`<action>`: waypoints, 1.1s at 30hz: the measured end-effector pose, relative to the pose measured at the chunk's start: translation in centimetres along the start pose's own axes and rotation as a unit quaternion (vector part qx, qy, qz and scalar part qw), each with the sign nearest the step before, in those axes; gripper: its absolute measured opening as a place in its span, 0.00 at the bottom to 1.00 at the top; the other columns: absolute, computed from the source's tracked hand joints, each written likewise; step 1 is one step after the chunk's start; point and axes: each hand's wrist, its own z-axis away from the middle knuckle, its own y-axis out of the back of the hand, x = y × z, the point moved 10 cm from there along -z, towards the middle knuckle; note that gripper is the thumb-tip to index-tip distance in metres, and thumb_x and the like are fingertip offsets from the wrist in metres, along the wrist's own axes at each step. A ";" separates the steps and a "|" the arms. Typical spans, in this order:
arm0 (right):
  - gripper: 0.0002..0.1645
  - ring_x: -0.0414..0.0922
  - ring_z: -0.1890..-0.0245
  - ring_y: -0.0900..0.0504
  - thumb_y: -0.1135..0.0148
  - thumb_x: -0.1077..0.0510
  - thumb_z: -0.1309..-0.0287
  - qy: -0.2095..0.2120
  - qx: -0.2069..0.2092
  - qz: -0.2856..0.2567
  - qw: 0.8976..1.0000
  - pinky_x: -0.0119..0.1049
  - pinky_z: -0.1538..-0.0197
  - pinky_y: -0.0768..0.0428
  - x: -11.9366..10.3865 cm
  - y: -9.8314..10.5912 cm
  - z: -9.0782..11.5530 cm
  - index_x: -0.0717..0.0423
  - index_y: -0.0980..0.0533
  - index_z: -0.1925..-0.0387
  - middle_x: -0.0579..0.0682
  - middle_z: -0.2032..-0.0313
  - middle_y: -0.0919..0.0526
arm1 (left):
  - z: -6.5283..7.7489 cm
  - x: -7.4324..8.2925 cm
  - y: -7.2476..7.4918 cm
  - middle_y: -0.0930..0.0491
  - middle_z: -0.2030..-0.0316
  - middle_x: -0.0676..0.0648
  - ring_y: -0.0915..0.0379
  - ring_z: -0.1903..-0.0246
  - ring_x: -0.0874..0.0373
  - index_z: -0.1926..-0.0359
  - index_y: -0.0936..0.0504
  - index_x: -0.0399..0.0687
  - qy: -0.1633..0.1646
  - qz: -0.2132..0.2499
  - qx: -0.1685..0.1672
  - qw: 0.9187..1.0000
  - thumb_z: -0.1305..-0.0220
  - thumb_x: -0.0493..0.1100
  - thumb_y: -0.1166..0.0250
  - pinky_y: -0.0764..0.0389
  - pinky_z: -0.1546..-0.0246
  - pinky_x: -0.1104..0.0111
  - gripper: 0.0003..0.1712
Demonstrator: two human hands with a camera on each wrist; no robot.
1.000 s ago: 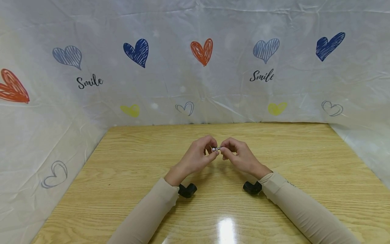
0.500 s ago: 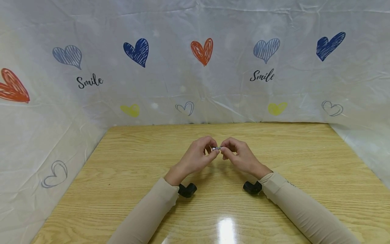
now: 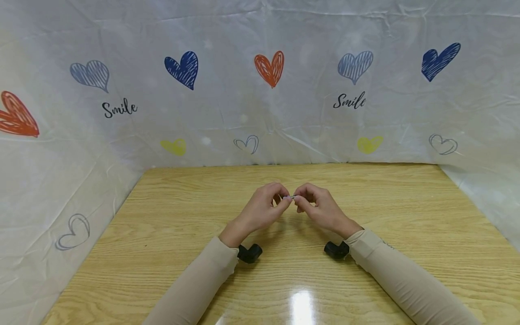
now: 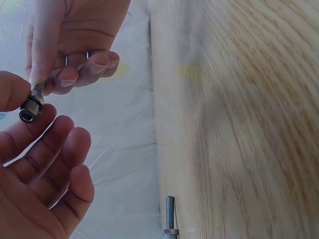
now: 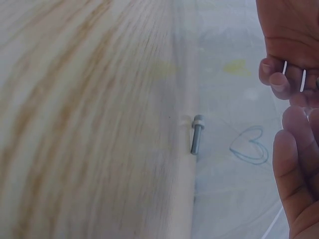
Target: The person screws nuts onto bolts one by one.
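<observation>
Above the table, a metal socket-head bolt (image 4: pixel 28 113) with a nut (image 4: pixel 36 96) on it lies between both hands. My left hand (image 3: pixel 262 207) pinches it near the head and nut between thumb and index finger; its other fingers are loosely bent. My right hand (image 3: pixel 322 210) pinches the threaded end between thumb and fingertip. In the head view the fingers cover most of the bolt. In the right wrist view the pinch itself is out of frame, with only some fingers (image 5: pixel 289 164) showing.
Another bolt (image 5: pixel 197 135) with a nut lies on the wooden table (image 3: pixel 183 212), seen in both wrist views. A white sheet (image 3: pixel 227 104) printed with hearts hangs behind and at the sides. Black wrist mounts (image 3: pixel 250 253) sit under the sleeves.
The left index finger and thumb have shifted slightly around the bolt, so less of its head and nut shows. The right hand has stayed in place.
</observation>
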 end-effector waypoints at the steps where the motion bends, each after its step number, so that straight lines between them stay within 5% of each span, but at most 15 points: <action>1: 0.08 0.46 0.73 0.20 0.46 0.58 0.32 0.000 -0.001 0.000 1.000 0.37 0.67 0.22 0.0 0.0 0.0 0.59 0.25 0.60 0.60 0.69 0.21 | 0.0 0.0 0.0 0.24 0.66 0.56 0.30 0.70 0.63 0.64 0.21 0.52 0.000 0.000 -0.001 1.000 0.30 0.44 0.43 0.26 0.66 0.68 0.06; 10: 0.10 0.49 0.73 0.20 0.45 0.58 0.32 -0.008 0.001 0.001 1.000 0.37 0.68 0.22 -0.1 0.0 0.1 0.63 0.25 0.60 0.59 0.69 0.21 | 0.0 -0.2 -0.1 0.24 0.66 0.55 0.30 0.69 0.62 0.63 0.19 0.49 0.005 0.000 -0.005 1.000 0.29 0.45 0.44 0.26 0.66 0.67 0.10; 16: 0.05 0.46 0.72 0.19 0.45 0.57 0.32 -0.012 0.001 -0.005 1.000 0.37 0.67 0.21 0.0 0.0 0.1 0.54 0.25 0.61 0.61 0.67 0.20 | -0.1 -0.2 0.0 0.23 0.64 0.56 0.29 0.69 0.63 0.59 0.21 0.50 0.004 0.005 -0.001 1.000 0.31 0.49 0.41 0.24 0.67 0.67 0.09; 33: 0.05 0.46 0.73 0.20 0.45 0.56 0.32 -0.002 0.001 -0.007 1.000 0.37 0.67 0.21 -0.1 0.1 0.0 0.53 0.25 0.61 0.61 0.68 0.20 | -0.2 0.5 0.2 0.26 0.69 0.57 0.29 0.71 0.64 0.63 0.24 0.50 -0.035 -0.008 0.018 0.999 0.40 0.35 0.34 0.26 0.71 0.68 0.08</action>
